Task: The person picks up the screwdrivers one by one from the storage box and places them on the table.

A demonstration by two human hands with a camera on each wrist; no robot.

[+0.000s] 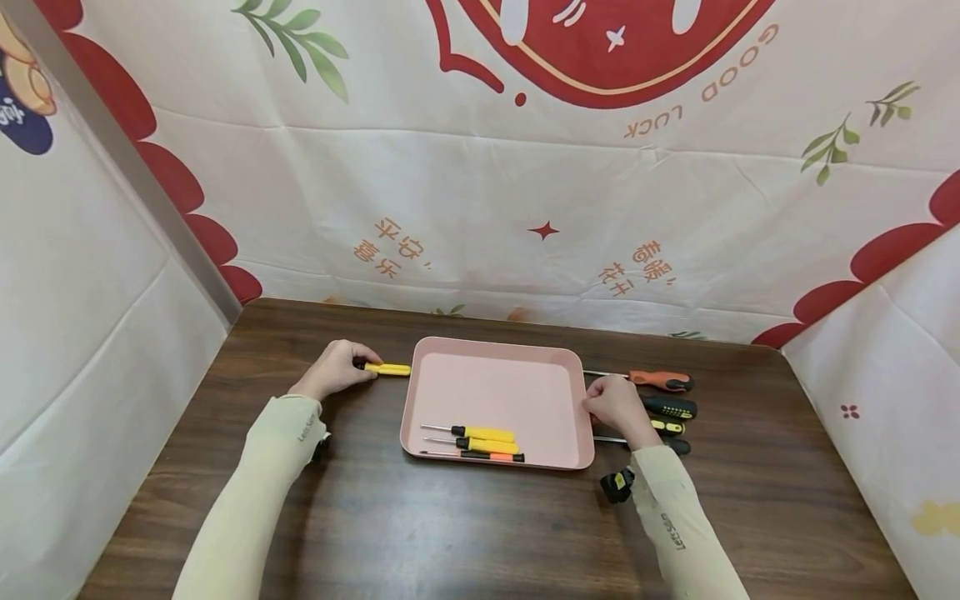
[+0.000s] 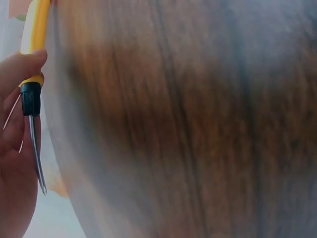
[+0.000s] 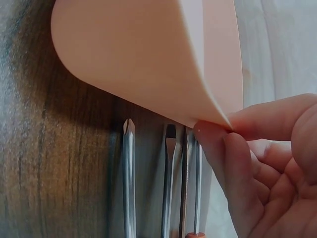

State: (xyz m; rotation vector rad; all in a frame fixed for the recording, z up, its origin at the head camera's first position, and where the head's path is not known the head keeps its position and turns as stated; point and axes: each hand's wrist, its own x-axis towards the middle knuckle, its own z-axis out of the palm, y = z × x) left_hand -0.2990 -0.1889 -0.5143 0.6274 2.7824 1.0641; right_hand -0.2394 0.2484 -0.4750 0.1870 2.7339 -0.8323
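Observation:
My left hand (image 1: 341, 368) pinches a small yellow-handled screwdriver (image 1: 392, 369) just left of the pink tray (image 1: 495, 343). In the left wrist view, that screwdriver (image 2: 31, 99) has a black collar and a thin metal shaft lying along the palm. With thumb and fingers, my right hand (image 1: 617, 407) grips the tray's right rim (image 3: 210, 101). Inside the tray, along its near edge, lie two yellow-handled screwdrivers (image 1: 489, 434) and a slim black-and-orange screwdriver (image 1: 491, 457).
Right of the tray lie several larger screwdrivers, one orange-handled (image 1: 660, 381), others black (image 1: 670, 407) or black and yellow. Their shafts (image 3: 129, 178) point toward the tray. A printed cloth (image 1: 480, 192) hangs behind the brown wooden table (image 1: 450, 533).

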